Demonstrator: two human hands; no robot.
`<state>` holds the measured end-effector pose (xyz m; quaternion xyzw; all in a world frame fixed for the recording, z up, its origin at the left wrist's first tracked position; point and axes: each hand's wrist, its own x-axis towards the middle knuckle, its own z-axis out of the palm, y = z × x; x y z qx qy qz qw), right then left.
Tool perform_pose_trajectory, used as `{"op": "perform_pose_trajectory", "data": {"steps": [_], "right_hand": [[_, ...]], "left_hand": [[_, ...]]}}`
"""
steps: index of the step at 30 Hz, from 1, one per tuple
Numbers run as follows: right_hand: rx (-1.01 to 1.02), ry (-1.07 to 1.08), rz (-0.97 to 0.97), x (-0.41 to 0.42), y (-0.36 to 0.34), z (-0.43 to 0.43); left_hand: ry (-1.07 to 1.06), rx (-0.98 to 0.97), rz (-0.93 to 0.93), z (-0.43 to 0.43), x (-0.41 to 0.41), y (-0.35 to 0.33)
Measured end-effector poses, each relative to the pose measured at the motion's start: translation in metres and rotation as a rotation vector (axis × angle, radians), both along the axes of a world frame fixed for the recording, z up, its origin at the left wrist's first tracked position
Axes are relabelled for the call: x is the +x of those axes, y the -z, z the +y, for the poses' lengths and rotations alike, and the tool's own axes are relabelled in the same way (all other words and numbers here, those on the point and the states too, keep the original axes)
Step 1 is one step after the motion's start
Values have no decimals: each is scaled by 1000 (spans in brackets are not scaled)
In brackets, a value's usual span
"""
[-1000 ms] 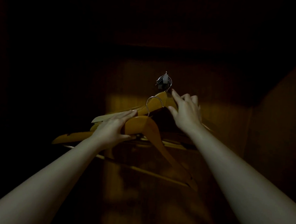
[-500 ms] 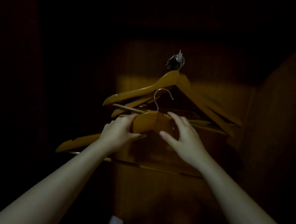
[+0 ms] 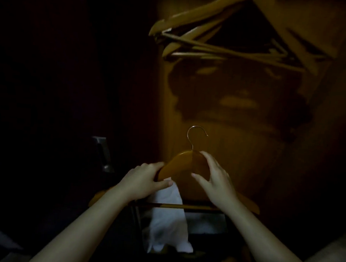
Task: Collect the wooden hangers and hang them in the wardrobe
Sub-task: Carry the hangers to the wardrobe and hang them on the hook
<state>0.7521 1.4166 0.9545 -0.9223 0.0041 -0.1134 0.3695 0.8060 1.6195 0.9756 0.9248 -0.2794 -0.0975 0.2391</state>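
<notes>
I hold one wooden hanger (image 3: 181, 164) with a metal hook in front of me, low inside the dark wardrobe. My left hand (image 3: 143, 179) grips its left arm, fingers and thumb wrapped round the wood. My right hand (image 3: 215, 181) pinches the right side of its neck between thumb and fingers. Its lower bar runs across below my wrists. Several other wooden hangers (image 3: 223, 39) hang bunched together high up at the top of the view, against the wooden back panel (image 3: 238, 134).
A white cloth (image 3: 168, 224) hangs below the held hanger, over a dark rack. A pale metal fitting (image 3: 103, 153) shows on the dark left side. The wardrobe's right wall (image 3: 331, 159) is close. Everything else is in deep shadow.
The held hanger and both hands have dropped well below the hung bunch, which now sits at the frame's top. My right hand has closed on the hanger's neck. The white cloth has come into view.
</notes>
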Motion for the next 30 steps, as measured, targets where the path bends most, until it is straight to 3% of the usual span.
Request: {"op": "perform_pose_trajectory", "data": {"steps": [6, 12, 17, 20, 26, 30], "right_hand": [[41, -36, 132, -14, 54, 21], [31, 15, 241, -11, 85, 25], [82, 165, 313, -13, 109, 36], [249, 275, 295, -16, 116, 47], [877, 363, 331, 4, 103, 70], [819, 543, 244, 22, 101, 77]], "left_hand": [[33, 75, 170, 58, -18, 67], [28, -120, 310, 88, -33, 103], [1, -58, 241, 76, -36, 116], [-54, -56, 214, 66, -37, 123], [-68, -62, 156, 33, -41, 119], [-31, -90, 144, 22, -47, 118]]}}
